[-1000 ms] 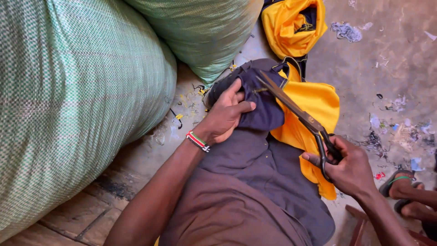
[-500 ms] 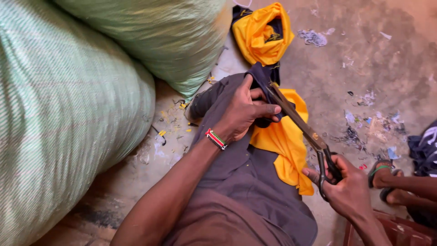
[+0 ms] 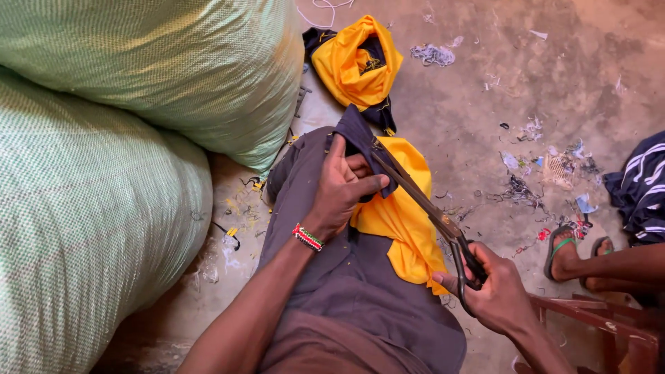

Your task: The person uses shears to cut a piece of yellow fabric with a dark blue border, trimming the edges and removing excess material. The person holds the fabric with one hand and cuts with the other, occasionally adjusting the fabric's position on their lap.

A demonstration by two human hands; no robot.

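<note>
Here: scissors (image 3: 429, 208) at dark navy cloth (image 3: 360, 135) over the knee.
Left hand (image 3: 339, 190), fingers pinching the cloth, wrist bent; right hand (image 3: 492, 291), fingers curled through the handles, blades near yellow fabric (image 3: 402, 221).

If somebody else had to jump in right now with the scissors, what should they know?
Left hand: pressing a fold of dark navy cloth down on the knee.
Right hand: fingers through the handles of the long scissors, blades closed or nearly so, tip at the navy fold.
Yellow cloth, joined to the navy piece, drapes over the leg. A second yellow bundle lies on the floor ahead, beside the green sacks.
Done: scraps already litter the floor.
Left: the garment on the knee looks only partly cut.
</note>
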